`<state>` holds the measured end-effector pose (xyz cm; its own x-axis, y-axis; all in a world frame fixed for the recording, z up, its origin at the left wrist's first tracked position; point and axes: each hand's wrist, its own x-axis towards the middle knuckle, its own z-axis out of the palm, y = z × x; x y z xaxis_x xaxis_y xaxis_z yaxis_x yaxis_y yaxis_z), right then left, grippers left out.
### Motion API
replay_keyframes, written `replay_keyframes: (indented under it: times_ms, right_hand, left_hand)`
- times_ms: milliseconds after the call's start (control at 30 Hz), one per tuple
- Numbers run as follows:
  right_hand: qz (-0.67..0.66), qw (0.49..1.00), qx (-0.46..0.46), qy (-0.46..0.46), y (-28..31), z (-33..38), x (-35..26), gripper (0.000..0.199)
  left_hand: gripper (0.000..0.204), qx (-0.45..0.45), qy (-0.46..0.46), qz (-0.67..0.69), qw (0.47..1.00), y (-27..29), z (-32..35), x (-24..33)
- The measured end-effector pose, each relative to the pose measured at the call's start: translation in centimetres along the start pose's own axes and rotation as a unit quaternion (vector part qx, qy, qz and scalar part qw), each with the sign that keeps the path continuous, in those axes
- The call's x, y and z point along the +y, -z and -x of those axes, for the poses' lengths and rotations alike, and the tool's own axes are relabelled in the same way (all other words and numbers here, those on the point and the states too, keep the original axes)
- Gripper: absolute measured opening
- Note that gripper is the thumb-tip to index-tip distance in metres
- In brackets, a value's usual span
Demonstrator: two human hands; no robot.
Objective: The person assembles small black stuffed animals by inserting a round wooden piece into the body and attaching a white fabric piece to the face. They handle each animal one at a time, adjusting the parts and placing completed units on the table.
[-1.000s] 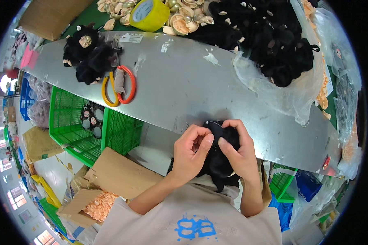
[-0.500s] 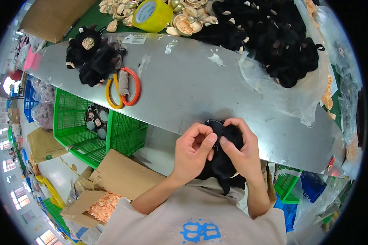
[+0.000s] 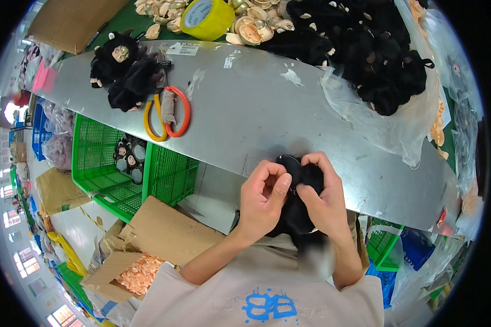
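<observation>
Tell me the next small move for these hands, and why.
Probably have the right hand work its thumb along the black plush piece while the left hand steadies it: both hands hold its upper end, and the right thumb lies against it.

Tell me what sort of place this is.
Probably a toy workshop or factory: black plush pieces are heaped on clear plastic, many pale loose parts lie in an open cardboard box, and small dolls sit in a green crate.
</observation>
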<state>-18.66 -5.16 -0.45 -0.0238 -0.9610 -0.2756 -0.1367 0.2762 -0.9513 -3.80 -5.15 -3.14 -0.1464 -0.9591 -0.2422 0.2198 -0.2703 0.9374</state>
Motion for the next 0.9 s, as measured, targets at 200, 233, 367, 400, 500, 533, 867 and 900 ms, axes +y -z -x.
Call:
replay_keyframes:
  times_ms: [200, 233, 367, 400, 500, 533, 867, 900]
  right_hand:
    - [-0.032, 0.999, 0.004, -0.006, 0.4, 0.0, 0.0, 0.024]
    - [-0.030, 1.000, 0.006, -0.009, 0.4, 0.0, 0.0, 0.023]
    - [-0.018, 1.000, 0.013, -0.004, 0.6, -0.1, 0.7, 0.021]
    - [-0.005, 1.000, 0.021, -0.008, 0.5, 0.0, 0.6, 0.021]
    - [0.025, 0.999, 0.034, -0.018, 0.2, 0.2, 0.4, 0.022]
    - [0.028, 0.999, 0.032, -0.019, 0.2, 0.2, 0.2, 0.022]
    - [-0.024, 1.000, -0.001, -0.005, 0.7, -0.4, -0.1, 0.026]
    - [-0.027, 0.999, -0.011, -0.016, 0.9, -0.5, 0.0, 0.025]
  left_hand:
    - [0.017, -0.018, 0.009, 0.039, 0.999, 0.0, 0.0, 0.1]
    - [0.017, -0.019, 0.007, 0.034, 0.999, -0.1, 0.0, 0.0]
    - [0.018, -0.026, -0.018, -0.019, 0.999, -0.2, 0.1, -0.1]
    - [0.017, -0.028, -0.046, -0.052, 0.997, -0.3, 0.1, -0.5]
    - [0.018, -0.015, -0.114, -0.146, 0.983, -0.5, 0.0, -0.2]
    - [0.018, -0.010, -0.125, -0.156, 0.980, -0.5, 0.0, -0.3]
    - [0.013, 0.017, -0.085, -0.189, 0.978, -0.6, -0.3, -0.2]
    - [0.013, 0.012, -0.089, -0.185, 0.979, -0.6, -0.3, -0.3]
